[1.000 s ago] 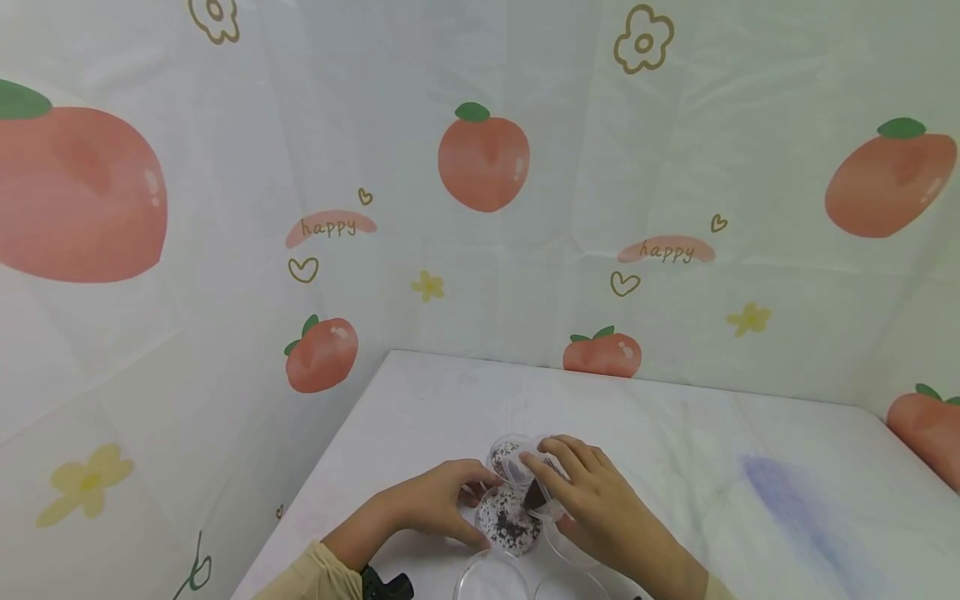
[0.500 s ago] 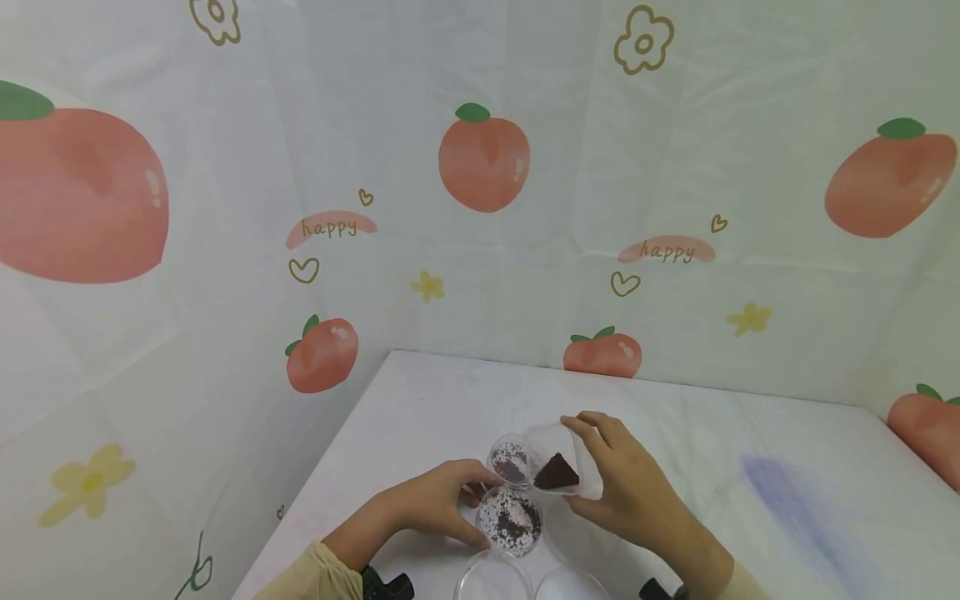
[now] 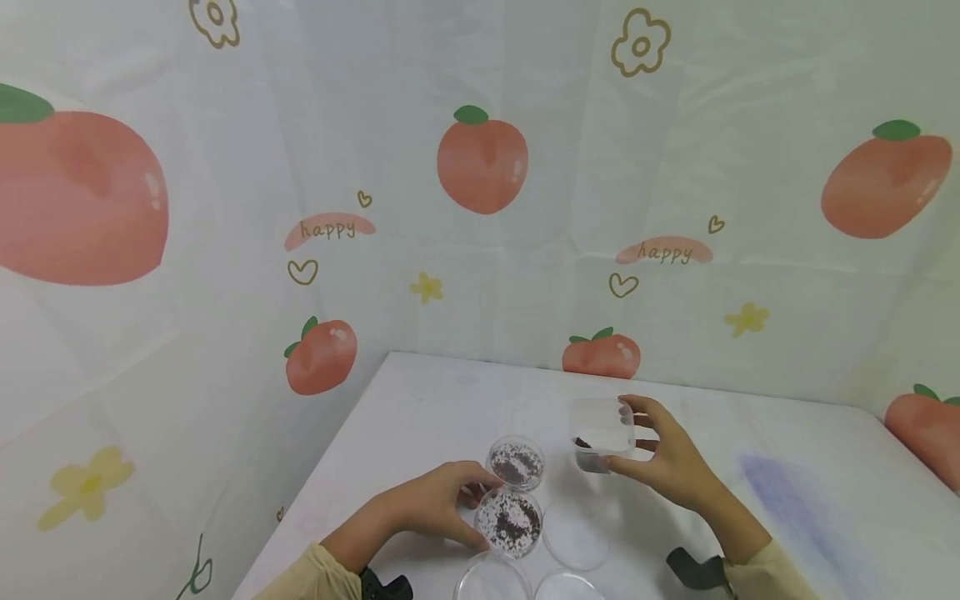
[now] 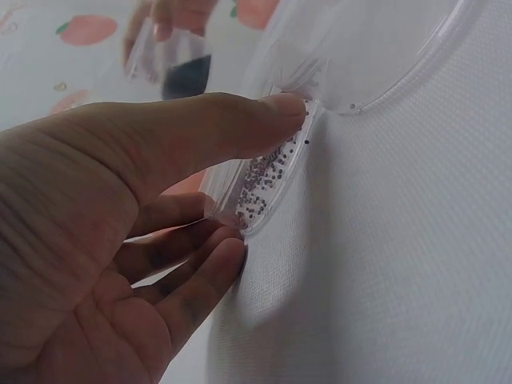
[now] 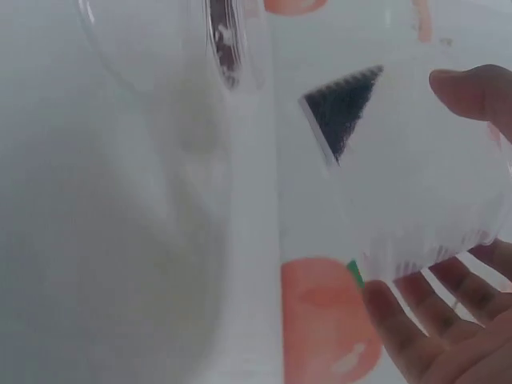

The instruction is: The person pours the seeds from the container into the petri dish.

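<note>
Beside the left hand [image 3: 441, 502] a clear round dish [image 3: 510, 523] lies on the table, scattered with dark grains. In the left wrist view its thumb and fingers pinch the rim of that dish [image 4: 268, 176]. My right hand [image 3: 675, 462] grips a clear, square-looking plastic container [image 3: 602, 421] above the table, right of the dishes. Dark grains [image 5: 344, 108] are heaped in one corner of this tilted container. Just behind the held dish lies a second round dish [image 3: 516, 463] with dark grains in it.
A clear round dish or lid [image 3: 576, 533] lies right of the held dish. Two more clear round pieces, a left one [image 3: 491, 579] and a right one [image 3: 567, 588], sit at the bottom of the view. A fruit-printed sheet [image 3: 480, 283] hangs behind the white table [image 3: 450, 400].
The right hand has carried the container from over the dishes to the right and back, changing its tilt. Both grain-covered dishes now show uncovered. The left hand stays in place.
</note>
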`<state>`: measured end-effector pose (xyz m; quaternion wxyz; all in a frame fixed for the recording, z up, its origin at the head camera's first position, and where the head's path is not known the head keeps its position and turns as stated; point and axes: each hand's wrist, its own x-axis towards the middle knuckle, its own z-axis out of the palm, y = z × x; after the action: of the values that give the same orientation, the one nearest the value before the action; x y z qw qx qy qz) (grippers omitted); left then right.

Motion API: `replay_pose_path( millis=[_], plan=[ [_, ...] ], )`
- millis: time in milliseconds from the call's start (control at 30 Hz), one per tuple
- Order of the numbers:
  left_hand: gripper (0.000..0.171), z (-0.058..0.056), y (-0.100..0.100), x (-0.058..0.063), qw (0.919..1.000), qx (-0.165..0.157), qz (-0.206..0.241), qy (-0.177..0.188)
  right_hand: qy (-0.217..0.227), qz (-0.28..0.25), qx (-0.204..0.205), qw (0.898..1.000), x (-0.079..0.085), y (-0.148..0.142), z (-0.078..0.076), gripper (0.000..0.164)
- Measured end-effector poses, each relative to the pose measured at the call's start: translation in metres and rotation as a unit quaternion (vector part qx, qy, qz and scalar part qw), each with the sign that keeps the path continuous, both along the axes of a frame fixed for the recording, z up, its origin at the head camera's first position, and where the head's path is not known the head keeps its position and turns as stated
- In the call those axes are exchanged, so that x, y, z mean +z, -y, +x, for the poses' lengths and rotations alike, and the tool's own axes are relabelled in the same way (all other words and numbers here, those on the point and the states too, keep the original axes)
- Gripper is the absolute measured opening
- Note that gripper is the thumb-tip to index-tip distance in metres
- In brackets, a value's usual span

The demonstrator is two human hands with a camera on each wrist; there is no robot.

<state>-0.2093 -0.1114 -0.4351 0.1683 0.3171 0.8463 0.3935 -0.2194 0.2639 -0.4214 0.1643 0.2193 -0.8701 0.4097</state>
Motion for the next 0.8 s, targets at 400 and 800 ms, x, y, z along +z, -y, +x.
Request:
replay_pose_path(
  millis=[400, 800],
  plan=[
    [0.073, -0.003, 0.002, -0.004, 0.9999, -0.006, -0.001, -0.01, 0.148, -0.024, -0.066, 0.986, -0.015, -0.041, -0.017, 0.085],
    [0.073, -0.004, 0.003, -0.007, 0.9999, -0.008, 0.002, -0.014, 0.161, -0.015, -0.076, 0.984, -0.034, -0.048, -0.029, 0.085]
  ],
)
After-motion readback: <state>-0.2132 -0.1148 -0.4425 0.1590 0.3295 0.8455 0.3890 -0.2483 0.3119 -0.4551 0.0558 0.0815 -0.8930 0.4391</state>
